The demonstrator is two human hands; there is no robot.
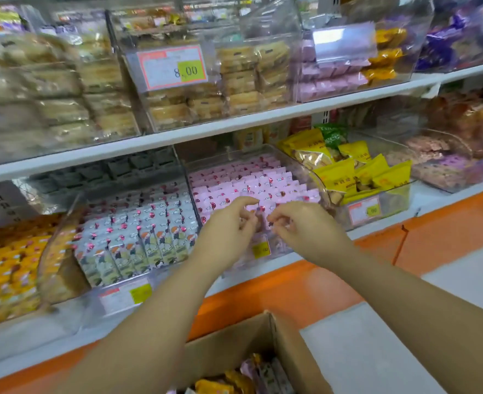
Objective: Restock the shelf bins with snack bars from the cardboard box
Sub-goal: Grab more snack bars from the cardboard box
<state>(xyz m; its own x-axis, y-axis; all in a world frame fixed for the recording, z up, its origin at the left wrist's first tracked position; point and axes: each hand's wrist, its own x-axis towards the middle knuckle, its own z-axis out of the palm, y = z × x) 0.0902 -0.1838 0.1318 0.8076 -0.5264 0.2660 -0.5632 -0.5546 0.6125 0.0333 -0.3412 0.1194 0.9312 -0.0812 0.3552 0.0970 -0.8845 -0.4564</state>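
Observation:
A clear shelf bin (288,253) on the lower shelf holds rows of pink snack bars (263,180). My left hand (229,226) and my right hand (303,226) are side by side over the bin's front row. The fingers of both are curled and pinch the tops of pink bars there; the hands partly hide those bars. The open cardboard box (288,351) sits below at the bottom edge, between my forearms, with yellow and pink wrapped bars (243,379) inside.
Left of the pink bin is a bin of white-and-green bars (138,234), then orange packs (7,268). To the right, yellow packets (357,172) fill another bin. The upper shelf (234,126) carries clear bins of pastries. An orange ledge (305,291) runs under the shelf.

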